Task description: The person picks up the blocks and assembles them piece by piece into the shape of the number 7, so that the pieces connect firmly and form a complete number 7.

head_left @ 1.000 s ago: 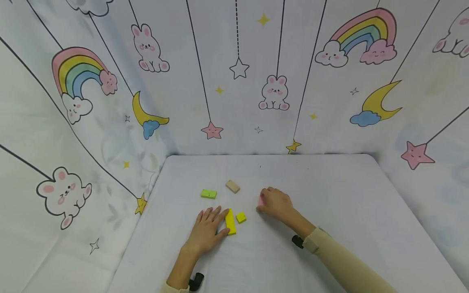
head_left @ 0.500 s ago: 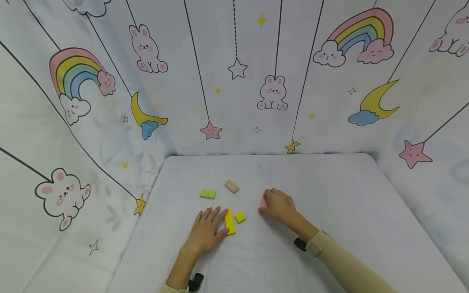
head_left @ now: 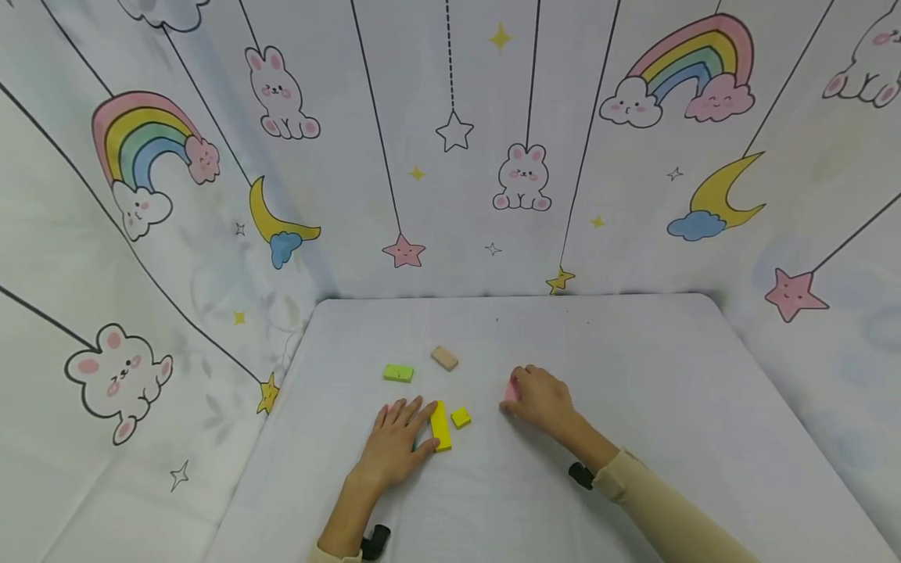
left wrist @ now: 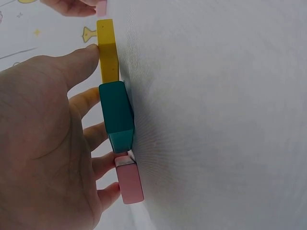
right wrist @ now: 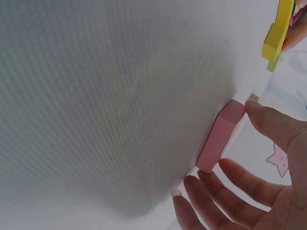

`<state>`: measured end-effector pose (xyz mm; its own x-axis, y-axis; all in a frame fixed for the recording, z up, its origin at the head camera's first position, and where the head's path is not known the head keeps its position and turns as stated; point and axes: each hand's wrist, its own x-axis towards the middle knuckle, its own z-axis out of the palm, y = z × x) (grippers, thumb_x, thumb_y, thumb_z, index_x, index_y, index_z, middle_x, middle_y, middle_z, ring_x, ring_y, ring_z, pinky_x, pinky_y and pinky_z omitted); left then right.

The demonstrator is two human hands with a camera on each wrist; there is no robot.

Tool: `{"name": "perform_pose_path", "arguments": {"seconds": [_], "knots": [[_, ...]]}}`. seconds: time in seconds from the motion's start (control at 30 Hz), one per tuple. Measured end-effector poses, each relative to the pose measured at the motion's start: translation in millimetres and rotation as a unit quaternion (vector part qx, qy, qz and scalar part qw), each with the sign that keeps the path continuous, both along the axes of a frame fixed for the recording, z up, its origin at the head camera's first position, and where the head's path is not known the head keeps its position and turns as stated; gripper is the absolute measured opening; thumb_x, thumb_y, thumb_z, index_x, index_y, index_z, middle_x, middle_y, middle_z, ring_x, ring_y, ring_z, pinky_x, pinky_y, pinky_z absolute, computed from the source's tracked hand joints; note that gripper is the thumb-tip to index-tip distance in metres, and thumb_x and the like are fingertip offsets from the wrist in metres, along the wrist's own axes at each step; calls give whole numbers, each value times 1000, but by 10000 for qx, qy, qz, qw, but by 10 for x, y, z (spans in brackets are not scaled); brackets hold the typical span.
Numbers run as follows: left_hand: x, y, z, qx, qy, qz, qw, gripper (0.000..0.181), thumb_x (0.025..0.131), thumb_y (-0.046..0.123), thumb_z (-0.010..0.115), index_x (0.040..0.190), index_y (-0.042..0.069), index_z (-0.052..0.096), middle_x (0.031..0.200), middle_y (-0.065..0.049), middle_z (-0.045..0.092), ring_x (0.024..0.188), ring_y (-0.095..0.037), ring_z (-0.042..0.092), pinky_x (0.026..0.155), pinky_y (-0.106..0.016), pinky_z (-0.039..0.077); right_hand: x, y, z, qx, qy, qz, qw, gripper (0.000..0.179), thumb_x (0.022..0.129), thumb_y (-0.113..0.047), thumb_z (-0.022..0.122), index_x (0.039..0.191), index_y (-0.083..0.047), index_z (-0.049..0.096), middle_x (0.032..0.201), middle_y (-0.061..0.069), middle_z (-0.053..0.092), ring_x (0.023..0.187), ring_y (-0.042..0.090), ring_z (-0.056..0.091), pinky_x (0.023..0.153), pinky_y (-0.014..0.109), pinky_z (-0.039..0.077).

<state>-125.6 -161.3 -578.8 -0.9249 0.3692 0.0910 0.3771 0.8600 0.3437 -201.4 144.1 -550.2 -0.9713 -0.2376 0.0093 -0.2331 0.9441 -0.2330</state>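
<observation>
My left hand lies spread over several blocks at the table's left-centre, its fingers extended. In the left wrist view, a long yellow block is at its thumb, a teal block beneath the middle of the hand, and a pink block by the last fingers. From above, the hand mostly hides the teal and pink ones. To the right, my right hand pinches another pink block between thumb and fingertips, low at the white tabletop. A small yellow block sits between the hands.
Beyond the left hand lie a light green block and a plain wooden block. The white table ends at a cloth backdrop printed with rabbits, stars and rainbows, which rises behind and at both sides.
My right hand has shifted slightly to the right and toward me, with the pink block in its pinch. The left hand and the other blocks stay put.
</observation>
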Motion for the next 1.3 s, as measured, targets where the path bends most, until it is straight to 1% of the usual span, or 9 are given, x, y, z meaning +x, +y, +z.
{"name": "perform_pose_path", "arguments": {"seconds": [0.07,0.17,0.33,0.57,0.77,1.0,1.13,1.3], "knots": [[-2,-2,-17,-48,3,32,10000,67,101,52,62,159,24,45,161,-14,45,149,-44,35,120,-66,20,13,17,-5,-60,64,20,10000,57,80,-49,87,116,-10,69,96,5,64,80,20,56,64,37,49],[5,7,4,-131,-95,78,9998,67,102,53,59,160,26,44,163,-12,43,151,-42,34,121,-64,18,38,36,0,-131,133,42,9998,56,80,-49,87,115,-9,69,96,5,64,80,20,56,64,37,49],[32,29,112,-149,-201,65,9997,66,102,50,62,159,23,46,162,-13,44,150,-43,35,121,-65,19,72,51,-33,-156,175,-19,9997,56,79,-48,88,115,-10,69,97,5,65,80,20,56,65,36,49],[26,27,80,-208,-229,110,9995,65,102,50,62,159,24,45,162,-12,43,151,-42,34,121,-64,19,128,48,-48,-133,135,-132,9997,61,79,-48,89,121,-7,69,102,8,66,83,22,57,68,36,50],[26,22,78,-166,-199,85,9996,66,101,50,63,160,24,45,162,-12,43,150,-43,34,121,-65,19,169,60,-32,-183,166,-145,9996,60,79,-46,89,120,-7,69,101,7,66,83,21,57,67,36,50],[26,13,61,-45,-64,0,10000,66,100,47,66,158,21,47,160,-16,46,148,-46,36,118,-68,21,203,87,-51,-197,185,-130,9995,58,79,-47,89,117,-8,69,98,5,64,82,20,56,66,35,48],[24,16,69,-100,-136,42,9998,66,100,48,65,159,22,46,161,-15,45,149,-45,35,119,-67,20,227,97,-65,-228,204,-139,9994,57,78,-47,90,115,-9,69,96,4,63,81,20,55,65,35,48],[15,24,85,-198,-249,102,9994,66,101,49,63,160,24,44,163,-12,43,151,-43,34,121,-65,18,257,100,-57,-232,175,-170,9994,55,78,-46,89,114,-10,69,97,4,63,82,20,56,66,36,48]]}}
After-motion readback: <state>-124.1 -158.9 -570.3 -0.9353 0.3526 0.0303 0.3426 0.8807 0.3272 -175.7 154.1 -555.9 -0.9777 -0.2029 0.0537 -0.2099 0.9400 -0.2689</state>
